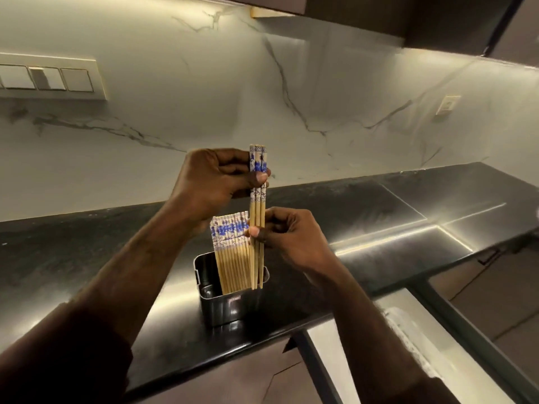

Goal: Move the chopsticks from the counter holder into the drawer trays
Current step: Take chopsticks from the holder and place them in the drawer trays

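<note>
A steel holder [230, 307] stands on the black counter near its front edge. Several bamboo chopsticks with blue-and-white tops [232, 252] stand in it, leaning against its back side. Three more chopsticks [257, 211] are raised upright above the holder, their tips level with its rim. My left hand [213, 182] pinches their patterned tops between thumb and fingers. My right hand [288, 237] pinches their bamboo shafts lower down. An open drawer [431, 348] shows at the lower right, with a pale tray inside, blurred.
The black counter [364, 217] runs left to right under a marble backsplash. Dark wall cabinets [408, 16] hang above. A switch plate [49, 77] sits on the wall at left and a socket [447, 104] at right. The drawer's dark front rail crosses the lower right.
</note>
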`<act>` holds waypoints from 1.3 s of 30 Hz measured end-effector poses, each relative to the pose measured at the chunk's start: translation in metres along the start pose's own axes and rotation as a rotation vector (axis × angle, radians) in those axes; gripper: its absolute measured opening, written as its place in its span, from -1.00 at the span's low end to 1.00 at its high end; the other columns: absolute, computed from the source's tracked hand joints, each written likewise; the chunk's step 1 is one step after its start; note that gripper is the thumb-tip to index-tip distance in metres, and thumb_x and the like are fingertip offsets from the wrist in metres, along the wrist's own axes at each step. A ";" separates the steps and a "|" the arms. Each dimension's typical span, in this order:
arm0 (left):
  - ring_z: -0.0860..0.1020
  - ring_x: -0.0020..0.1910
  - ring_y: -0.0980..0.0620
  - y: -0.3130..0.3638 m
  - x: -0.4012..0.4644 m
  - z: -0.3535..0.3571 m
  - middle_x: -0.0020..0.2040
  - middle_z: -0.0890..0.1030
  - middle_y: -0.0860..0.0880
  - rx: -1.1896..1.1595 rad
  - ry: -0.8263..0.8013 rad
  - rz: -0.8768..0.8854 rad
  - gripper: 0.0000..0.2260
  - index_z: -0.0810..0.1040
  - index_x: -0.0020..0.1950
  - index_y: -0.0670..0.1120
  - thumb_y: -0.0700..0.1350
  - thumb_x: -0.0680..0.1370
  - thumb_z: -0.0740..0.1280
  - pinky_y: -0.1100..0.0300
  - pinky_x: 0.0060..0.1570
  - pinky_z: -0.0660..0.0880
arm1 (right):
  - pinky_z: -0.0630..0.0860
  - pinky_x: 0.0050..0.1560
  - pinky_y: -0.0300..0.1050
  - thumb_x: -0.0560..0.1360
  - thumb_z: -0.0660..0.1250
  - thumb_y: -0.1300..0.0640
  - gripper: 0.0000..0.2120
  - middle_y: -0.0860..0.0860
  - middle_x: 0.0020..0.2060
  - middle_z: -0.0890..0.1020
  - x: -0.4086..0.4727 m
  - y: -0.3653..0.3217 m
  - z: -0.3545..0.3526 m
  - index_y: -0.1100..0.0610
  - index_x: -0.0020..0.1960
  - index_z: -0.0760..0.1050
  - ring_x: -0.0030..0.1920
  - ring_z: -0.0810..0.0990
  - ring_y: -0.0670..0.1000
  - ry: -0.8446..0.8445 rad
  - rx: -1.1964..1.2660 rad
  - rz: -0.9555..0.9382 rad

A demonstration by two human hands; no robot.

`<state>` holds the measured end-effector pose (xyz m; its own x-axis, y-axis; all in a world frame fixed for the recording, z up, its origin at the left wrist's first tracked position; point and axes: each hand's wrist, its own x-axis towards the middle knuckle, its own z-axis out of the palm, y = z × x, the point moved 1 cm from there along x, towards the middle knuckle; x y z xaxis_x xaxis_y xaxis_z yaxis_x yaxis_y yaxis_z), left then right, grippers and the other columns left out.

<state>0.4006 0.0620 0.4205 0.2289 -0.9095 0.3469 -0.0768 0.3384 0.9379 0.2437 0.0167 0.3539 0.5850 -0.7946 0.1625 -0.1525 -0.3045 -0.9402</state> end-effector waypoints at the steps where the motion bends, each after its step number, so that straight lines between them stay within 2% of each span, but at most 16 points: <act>1: 0.71 -0.14 -0.03 0.002 -0.003 0.010 -0.15 0.74 -0.05 -0.006 -0.012 0.004 -0.73 0.68 -0.06 -0.06 -0.14 0.25 0.52 0.17 -0.15 0.64 | 0.62 0.09 0.08 0.48 0.43 0.17 -0.84 0.03 -0.08 0.73 -0.009 -0.001 -0.009 0.10 0.07 0.63 -0.04 0.71 0.01 -0.003 0.008 -0.009; 3: 0.71 -0.13 -0.02 0.005 -0.010 0.032 -0.15 0.74 -0.05 -0.017 -0.038 0.004 -0.74 0.68 -0.06 -0.06 -0.15 0.27 0.51 0.18 -0.16 0.63 | 0.64 0.05 -0.01 0.49 0.42 0.20 -0.85 0.02 -0.09 0.73 -0.028 -0.001 -0.027 0.08 0.04 0.64 -0.05 0.72 0.01 0.000 0.020 -0.019; 9: 0.71 -0.11 -0.08 0.006 -0.041 0.121 -0.12 0.73 -0.12 -0.066 -0.104 -0.028 -0.72 0.67 0.00 -0.16 -0.21 0.29 0.51 0.11 -0.12 0.64 | 0.64 0.04 -0.04 0.47 0.44 0.23 -0.84 0.06 -0.08 0.73 -0.101 0.015 -0.096 0.13 0.05 0.64 -0.06 0.72 0.02 0.061 -0.018 -0.006; 15: 0.71 -0.12 -0.08 0.004 -0.082 0.234 -0.12 0.73 -0.14 -0.116 -0.121 -0.058 -0.77 0.65 0.01 -0.20 -0.30 0.37 0.48 0.13 -0.14 0.64 | 0.65 0.03 0.01 0.48 0.42 0.24 -0.81 0.13 -0.09 0.73 -0.195 0.043 -0.180 0.25 0.08 0.62 -0.08 0.72 0.06 0.081 -0.040 0.072; 19: 0.71 -0.12 -0.06 -0.006 -0.101 0.301 -0.11 0.72 -0.13 -0.140 -0.129 -0.102 -0.77 0.64 0.04 -0.21 -0.30 0.39 0.46 0.20 -0.18 0.63 | 0.66 0.00 -0.03 0.48 0.43 0.24 -0.82 0.13 -0.11 0.73 -0.243 0.064 -0.231 0.23 0.07 0.63 -0.10 0.72 0.07 0.103 -0.056 0.145; 22: 0.71 -0.14 -0.04 -0.023 -0.107 0.338 -0.12 0.73 -0.10 -0.158 -0.113 -0.154 -0.76 0.64 0.05 -0.22 -0.30 0.39 0.45 0.25 -0.21 0.60 | 0.66 0.01 0.03 0.48 0.44 0.22 -0.84 0.11 -0.12 0.73 -0.260 0.083 -0.259 0.19 0.05 0.65 -0.11 0.72 0.05 0.134 -0.089 0.209; 27: 0.71 -0.14 -0.03 -0.073 -0.103 0.380 -0.13 0.73 -0.09 -0.108 -0.120 -0.217 -0.78 0.65 0.04 -0.17 -0.27 0.41 0.46 0.22 -0.18 0.62 | 0.65 0.03 0.07 0.46 0.46 0.18 -0.89 0.08 -0.16 0.73 -0.270 0.131 -0.287 0.13 -0.01 0.67 -0.12 0.72 0.04 0.159 -0.117 0.350; 31: 0.71 -0.14 -0.01 -0.133 -0.094 0.398 -0.14 0.73 -0.07 -0.051 -0.109 -0.284 -0.80 0.65 0.03 -0.11 -0.25 0.43 0.46 0.20 -0.16 0.63 | 0.64 0.03 0.15 0.43 0.50 0.14 -0.88 0.11 -0.16 0.73 -0.260 0.182 -0.296 0.13 -0.05 0.69 -0.07 0.70 0.13 0.168 -0.134 0.487; 34: 0.71 -0.15 0.03 -0.186 -0.088 0.403 -0.15 0.72 -0.01 0.048 -0.132 -0.351 -0.82 0.63 0.04 -0.08 -0.24 0.45 0.44 0.25 -0.20 0.62 | 0.63 0.01 0.14 0.41 0.52 0.11 -0.84 0.11 -0.14 0.72 -0.247 0.224 -0.295 0.13 -0.04 0.69 -0.06 0.69 0.14 0.168 -0.152 0.579; 36: 0.70 -0.17 0.07 -0.225 -0.088 0.404 -0.17 0.72 0.02 0.143 -0.145 -0.418 -0.83 0.62 0.05 -0.07 -0.21 0.47 0.44 0.19 -0.17 0.64 | 0.63 0.01 0.13 0.40 0.53 0.12 -0.83 0.11 -0.14 0.72 -0.238 0.255 -0.290 0.15 -0.03 0.70 -0.07 0.69 0.14 0.153 -0.158 0.644; 39: 0.69 -0.18 0.15 -0.277 -0.093 0.404 -0.14 0.72 0.04 0.309 -0.178 -0.513 -0.67 0.58 0.21 -0.12 -0.14 0.46 0.47 0.20 -0.14 0.62 | 0.63 0.00 0.10 0.41 0.51 0.14 -0.87 0.11 -0.17 0.72 -0.228 0.299 -0.279 0.15 -0.06 0.70 -0.09 0.69 0.15 0.133 -0.196 0.706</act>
<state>0.0089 -0.0443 0.1318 0.1479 -0.9730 -0.1774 -0.2834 -0.2136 0.9349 -0.1577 -0.0394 0.1194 0.1961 -0.8890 -0.4139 -0.6033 0.2234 -0.7656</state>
